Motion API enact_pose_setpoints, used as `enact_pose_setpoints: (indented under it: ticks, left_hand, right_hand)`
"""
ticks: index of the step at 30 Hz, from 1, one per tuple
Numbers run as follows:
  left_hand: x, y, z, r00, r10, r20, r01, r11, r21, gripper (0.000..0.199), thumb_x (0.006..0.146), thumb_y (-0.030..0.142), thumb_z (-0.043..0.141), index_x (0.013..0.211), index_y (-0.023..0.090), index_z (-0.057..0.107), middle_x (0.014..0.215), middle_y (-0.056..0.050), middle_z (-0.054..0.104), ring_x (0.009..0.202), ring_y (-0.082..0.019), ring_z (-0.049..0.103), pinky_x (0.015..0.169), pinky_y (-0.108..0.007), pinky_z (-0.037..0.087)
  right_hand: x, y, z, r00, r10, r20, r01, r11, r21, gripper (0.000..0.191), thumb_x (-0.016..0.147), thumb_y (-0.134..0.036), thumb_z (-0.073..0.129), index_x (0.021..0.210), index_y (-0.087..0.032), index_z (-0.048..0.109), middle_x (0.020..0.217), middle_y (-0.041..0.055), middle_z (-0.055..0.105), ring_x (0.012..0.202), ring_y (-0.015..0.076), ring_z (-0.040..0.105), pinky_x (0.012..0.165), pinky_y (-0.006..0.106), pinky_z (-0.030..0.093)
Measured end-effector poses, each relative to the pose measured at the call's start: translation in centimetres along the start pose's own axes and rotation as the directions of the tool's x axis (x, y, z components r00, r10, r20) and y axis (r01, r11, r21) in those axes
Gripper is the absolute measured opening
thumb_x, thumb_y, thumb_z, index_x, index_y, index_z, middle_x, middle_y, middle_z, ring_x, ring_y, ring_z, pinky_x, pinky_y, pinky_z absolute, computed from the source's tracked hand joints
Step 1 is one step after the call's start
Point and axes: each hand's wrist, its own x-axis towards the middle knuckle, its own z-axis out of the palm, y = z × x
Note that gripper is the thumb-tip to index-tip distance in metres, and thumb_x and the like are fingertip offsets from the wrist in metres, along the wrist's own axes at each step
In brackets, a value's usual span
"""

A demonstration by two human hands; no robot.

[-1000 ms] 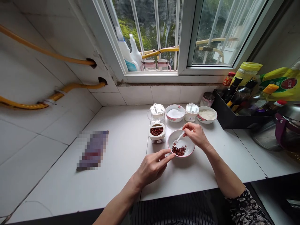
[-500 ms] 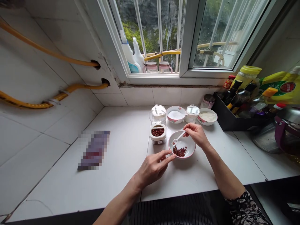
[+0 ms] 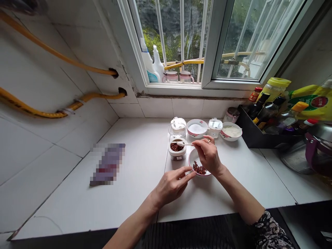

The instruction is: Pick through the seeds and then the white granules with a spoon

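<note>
Pinching spoon [image 3: 187, 144] in right hand [image 3: 209, 156] over pretty full jar [image 3: 177, 154], touching already part-filled bowl [image 3: 190, 160] with loosely open left hand [image 3: 171, 185].

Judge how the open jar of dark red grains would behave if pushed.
The open jar looks rigid, its walls holding a boxy shape. Standing upright and squat, it would probably slide before tipping. A knock could scatter the grains, since its top is uncovered.

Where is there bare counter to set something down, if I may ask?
The counter is bare between the purple item and open jar, and between the right forearm and black box. Around the right hand, bowls and jars crowd together.
</note>
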Motion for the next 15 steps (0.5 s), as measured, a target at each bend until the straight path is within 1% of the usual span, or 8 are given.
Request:
enact_pose_setpoints:
  ticks: [1, 3, 4, 6, 8, 10, 12, 15]
  left_hand:
    - [0.0, 0.0, 0.0, 1.0, 0.0, -0.002, 0.0, 1.0, 0.0, 0.034, 0.093, 0.005, 0.044, 0.118, 0.02, 0.062, 0.106, -0.008, 0.069, 0.066, -0.008, 0.066, 0.059, -0.02, 0.056]
    - [0.0, 0.0, 0.0, 1.0, -0.004, -0.001, 0.004, 1.0, 0.001, 0.035, 0.093, 0.006, 0.044, 0.119, 0.021, 0.061, 0.106, -0.008, 0.069, 0.066, -0.008, 0.066, 0.06, -0.02, 0.056]
    - [0.0, 0.0, 0.0, 1.0, -0.006, 0.001, 0.006, 1.0, 0.0, 0.034, 0.093, 0.006, 0.043, 0.119, 0.021, 0.061, 0.106, -0.008, 0.069, 0.067, -0.008, 0.066, 0.061, -0.02, 0.056]
    - [-0.1, 0.0, 0.0, 1.0, -0.006, 0.008, 0.006, 1.0, -0.003, 0.033, 0.094, 0.006, 0.044, 0.118, 0.019, 0.061, 0.106, -0.008, 0.069, 0.067, -0.008, 0.066, 0.061, -0.02, 0.056]
    - [-0.2, 0.0, 0.0, 1.0, -0.001, 0.009, 0.001, 1.0, -0.005, 0.031, 0.094, 0.006, 0.044, 0.117, 0.018, 0.061, 0.107, -0.009, 0.069, 0.067, -0.008, 0.066, 0.06, -0.02, 0.056]
    - [-0.2, -0.1, 0.0, 1.0, 0.003, 0.007, -0.003, 1.0, -0.005, 0.031, 0.093, 0.005, 0.045, 0.117, 0.017, 0.062, 0.107, -0.009, 0.069, 0.067, -0.009, 0.066, 0.059, -0.021, 0.056]
    - [-0.2, -0.1, 0.0, 1.0, 0.003, 0.013, -0.003, 1.0, -0.005, 0.031, 0.093, 0.005, 0.045, 0.117, 0.017, 0.062, 0.107, -0.009, 0.069, 0.068, -0.009, 0.067, 0.06, -0.021, 0.056]
    - [-0.2, -0.1, -0.1, 1.0, 0.001, 0.021, -0.001, 1.0, -0.01, 0.032, 0.094, 0.006, 0.045, 0.118, 0.017, 0.062, 0.108, -0.009, 0.069, 0.071, -0.009, 0.068, 0.062, -0.021, 0.057]
  right_hand:
    - [0.0, 0.0, -0.3, 0.999, -0.046, -0.005, 0.046, 0.998, -0.032, 0.016, 0.094, -0.016, 0.05, 0.091, -0.023, 0.065, 0.075, 0.0008, 0.074, 0.067, 0.0174, 0.065, 0.097, 0.046, 0.043]
    - [0.1, 0.3, -1.1, 0.997, -0.068, -0.039, 0.065, 0.996, -0.064, 0.015, 0.093, -0.014, 0.051, 0.091, -0.022, 0.064, 0.075, 0.0004, 0.074, 0.066, 0.0174, 0.065, 0.097, 0.046, 0.042]
    - [0.2, 0.5, -1.7, 0.997, -0.047, -0.057, 0.043, 0.997, -0.068, 0.015, 0.092, -0.014, 0.052, 0.091, -0.022, 0.064, 0.075, 0.0003, 0.075, 0.066, 0.0176, 0.065, 0.097, 0.046, 0.041]
    - [0.3, 1.2, -3.0, 0.997, 0.04, -0.068, -0.045, 0.997, -0.066, 0.013, 0.089, -0.014, 0.053, 0.087, -0.023, 0.063, 0.07, -0.0009, 0.074, 0.064, 0.018, 0.065, 0.096, 0.044, 0.043]
    - [0.2, 2.2, -4.1, 0.987, 0.156, 0.028, -0.154, 0.985, -0.076, 0.014, 0.085, -0.014, 0.053, 0.082, -0.023, 0.063, 0.062, -0.002, 0.07, 0.064, 0.0189, 0.063, 0.09, 0.041, 0.045]
    - [0.1, 3.0, -4.9, 0.96, 0.234, 0.155, -0.219, 0.969, -0.111, 0.016, 0.081, -0.012, 0.052, 0.076, -0.023, 0.062, 0.058, -0.0025, 0.067, 0.063, 0.0181, 0.06, 0.088, 0.039, 0.045]
    - [-0.1, 3.5, -5.0, 0.923, 0.275, 0.27, -0.246, 0.959, -0.139, 0.017, 0.077, -0.01, 0.051, 0.072, -0.023, 0.062, 0.057, -0.0029, 0.065, 0.061, 0.0168, 0.058, 0.088, 0.037, 0.044]
    - [-0.3, 3.4, -4.2, 0.873, 0.286, 0.395, -0.256, 0.958, -0.128, 0.019, 0.076, -0.008, 0.049, 0.07, -0.022, 0.061, 0.057, -0.0031, 0.064, 0.058, 0.0145, 0.054, 0.088, 0.036, 0.043]
